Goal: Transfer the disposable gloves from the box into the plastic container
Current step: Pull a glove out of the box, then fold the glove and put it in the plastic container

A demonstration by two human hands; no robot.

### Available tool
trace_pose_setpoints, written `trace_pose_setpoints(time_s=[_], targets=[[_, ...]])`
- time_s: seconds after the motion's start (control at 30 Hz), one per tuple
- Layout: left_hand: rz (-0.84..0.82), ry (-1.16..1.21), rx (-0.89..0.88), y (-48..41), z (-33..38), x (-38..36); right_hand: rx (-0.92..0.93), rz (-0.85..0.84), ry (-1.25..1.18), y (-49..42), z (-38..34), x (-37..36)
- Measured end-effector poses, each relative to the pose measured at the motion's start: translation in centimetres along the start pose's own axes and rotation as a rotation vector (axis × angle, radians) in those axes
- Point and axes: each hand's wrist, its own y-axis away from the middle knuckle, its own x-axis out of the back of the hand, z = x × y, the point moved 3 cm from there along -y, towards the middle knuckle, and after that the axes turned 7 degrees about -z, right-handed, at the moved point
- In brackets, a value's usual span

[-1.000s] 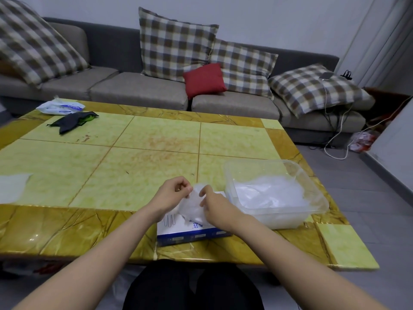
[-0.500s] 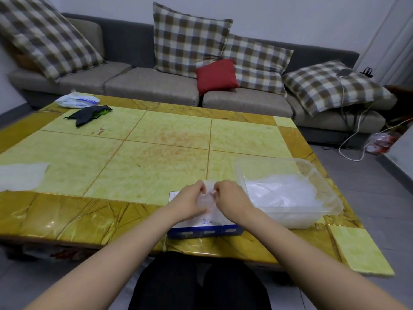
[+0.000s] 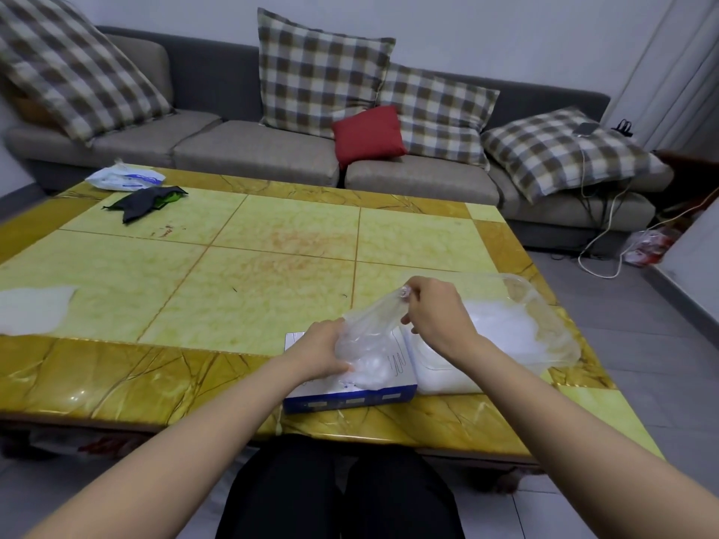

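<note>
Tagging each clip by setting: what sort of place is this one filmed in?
Most likely a home living room. A grey sofa with checked cushions runs behind a low yellow tiled coffee table, and charger cables trail onto the floor at the right.

Both bare forearms extend forward from the lower corners of the view and converge toward the centre. The left hand [image 3: 321, 354] lies lower and nearer the body, palm turned inward, fingers curled around the lower part of a clear disposable glove [image 3: 369, 332]. The right hand [image 3: 435, 311] is raised higher and farther forward, knuckles up, thumb and fingers pinched closed on the glove's upper end. The hands are apart.
</note>
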Motion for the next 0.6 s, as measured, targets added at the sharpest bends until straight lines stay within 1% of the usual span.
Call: trace_pose_setpoints(time_s=[0.13,0.27,0.37,0.47,0.6], targets=[[0.009,-0.077,0.027,-0.2,0.1,0.1,0.002,0.073,-0.097,0.7,0.1,1.8],[-0.013,-0.129,0.044,-0.5,0.2,-0.1,-0.014,0.179,-0.248,0.8,-0.2,4.8],[-0.076,-0.149,0.070,-0.7,0.5,0.6,-0.048,0.163,-0.255,0.8,0.1,6.0],[-0.177,-0.044,0.068,-0.4,2.2,2.5,-0.087,0.101,-0.242,1.1,1.3,5.7],[-0.146,0.209,-0.084,1.0,6.8,5.9,-0.098,0.032,-0.222,1.2,2.1,5.2]])
